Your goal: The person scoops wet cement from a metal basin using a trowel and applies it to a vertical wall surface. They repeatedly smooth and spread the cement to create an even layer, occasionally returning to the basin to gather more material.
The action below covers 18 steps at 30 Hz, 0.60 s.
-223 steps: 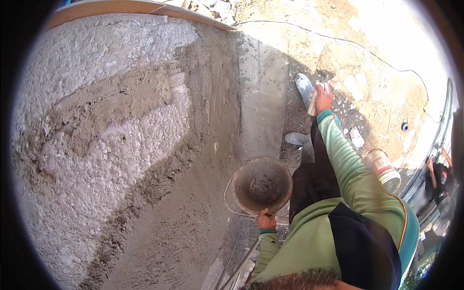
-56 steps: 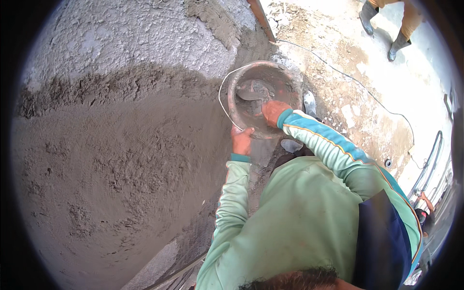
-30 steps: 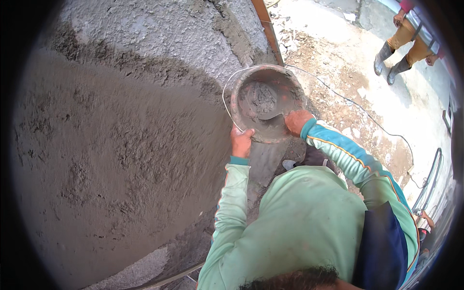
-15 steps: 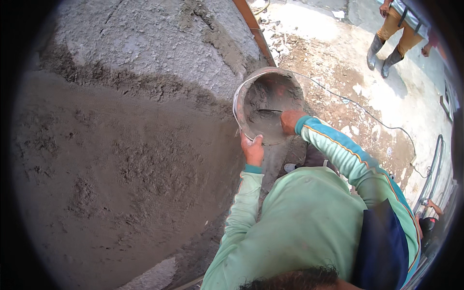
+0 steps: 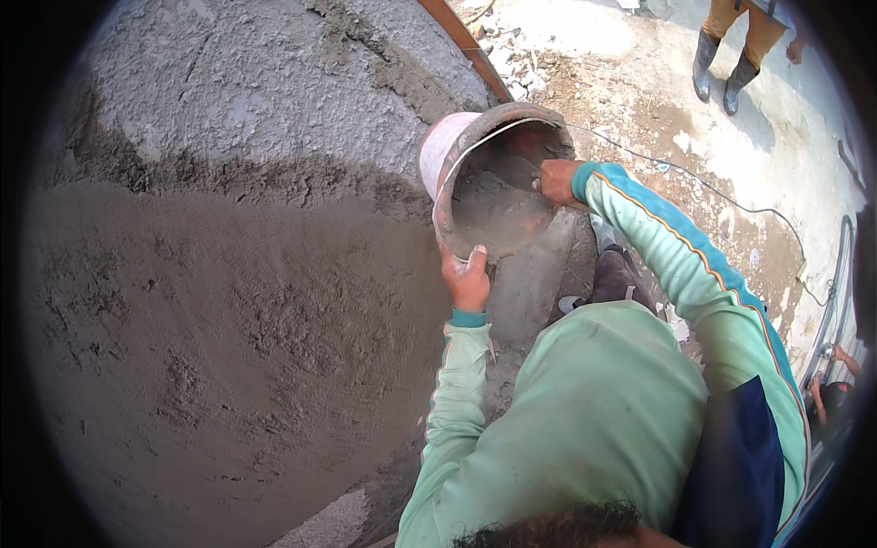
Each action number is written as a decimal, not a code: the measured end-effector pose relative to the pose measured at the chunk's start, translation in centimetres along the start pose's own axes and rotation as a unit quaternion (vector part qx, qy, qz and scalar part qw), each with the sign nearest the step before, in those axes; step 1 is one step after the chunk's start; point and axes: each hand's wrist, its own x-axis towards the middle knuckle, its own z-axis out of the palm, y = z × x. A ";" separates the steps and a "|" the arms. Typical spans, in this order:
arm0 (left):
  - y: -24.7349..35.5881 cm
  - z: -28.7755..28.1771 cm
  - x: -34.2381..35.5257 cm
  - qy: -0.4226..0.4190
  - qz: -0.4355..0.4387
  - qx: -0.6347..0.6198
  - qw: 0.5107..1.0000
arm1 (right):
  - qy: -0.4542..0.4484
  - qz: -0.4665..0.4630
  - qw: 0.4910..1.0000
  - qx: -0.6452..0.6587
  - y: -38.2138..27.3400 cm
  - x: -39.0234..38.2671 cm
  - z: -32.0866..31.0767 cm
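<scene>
Gripping the rim of the bucket (image 5: 505, 245), the left hand (image 5: 470, 282) is clamping its lower-left edge, thumb showing at the lip! And look at that bucket, the centre of everything: it's leaning well over on its side, its mouth facing back toward the person and its pale outer wall showing on the left. At the right side of the bucket's mouth, the right hand (image 5: 557, 181) is closing firmly around a trowel (image 5: 519, 171), whose dark blade is reaching inside, partly lost in shadow. Grey mortar (image 5: 498, 212) is coating the bucket's inside. The wire bail (image 5: 481, 137) is curving along the bucket's upper-left rim. Left of the bucket, wet grey plaster (image 5: 210, 274) is covering a broad stretch of wall, while rough, pale wall (image 5: 247, 82) is showing above it. Just above the bucket, a brown board (image 5: 468, 50) is slanting away beside rubble (image 5: 516, 68). Right of the bucket, a cable (image 5: 713, 187) is snaking across the dirt, and well beyond it, up and right, a co-worker in grey boots (image 5: 738, 89) is standing.
</scene>
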 end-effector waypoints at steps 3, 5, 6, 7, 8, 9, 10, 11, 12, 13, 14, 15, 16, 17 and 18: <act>4.4 -0.7 -1.0 -0.015 -0.013 -0.045 0.999 | -0.054 0.007 0.967 0.250 0.3 -2.6 -0.2; 4.2 -1.0 -1.3 -0.044 -0.057 -0.073 0.995 | -0.129 0.118 0.880 0.442 -2.9 -5.9 -2.3; 3.9 -0.1 -0.9 -0.069 -0.077 -0.095 0.990 | -0.119 0.102 0.825 0.543 -2.4 -5.8 -0.2; 2.9 1.2 -0.6 -0.056 -0.095 -0.124 0.986 | -0.108 0.085 0.759 0.636 -1.7 -5.1 3.1; 1.4 3.3 -0.5 -0.042 -0.113 -0.154 0.981 | -0.099 0.069 0.698 0.706 -1.5 -4.7 5.4; 0.0 4.7 -0.7 -0.024 -0.130 -0.178 0.975 | -0.114 0.070 0.662 0.737 -1.9 -4.5 6.6; -1.0 5.4 -1.1 -0.003 -0.136 -0.168 0.976 | -0.140 0.056 0.599 0.786 -2.1 -4.5 8.0; -1.9 6.1 -1.6 0.017 -0.143 -0.158 0.977 | -0.165 0.043 0.531 0.830 -2.0 -4.8 9.5; -3.0 6.7 -1.7 0.030 -0.152 -0.150 0.976 | -0.175 0.028 0.493 0.852 -1.5 -5.7 11.0; -4.2 6.6 -2.2 0.057 -0.192 -0.177 0.963 | -0.183 0.058 0.438 0.878 -1.4 -6.1 12.8; -5.3 6.4 -3.0 0.084 -0.233 -0.204 0.947 | -0.176 0.055 0.430 0.884 -1.3 -5.9 14.5; -6.9 6.2 -3.8 0.106 -0.273 -0.231 0.928 | -0.164 0.053 0.424 0.889 -1.0 -5.8 15.6; -9.0 5.2 -4.7 0.140 -0.342 -0.214 0.904 | -0.148 0.047 0.434 0.888 -1.1 -5.2 16.5; -10.6 4.7 -5.8 0.166 -0.378 -0.217 0.885 | -0.127 0.062 0.402 0.905 -1.3 -5.2 16.3; -12.0 4.4 -6.7 0.188 -0.414 -0.220 0.863 | -0.107 0.051 0.380 0.917 -0.5 -5.1 16.8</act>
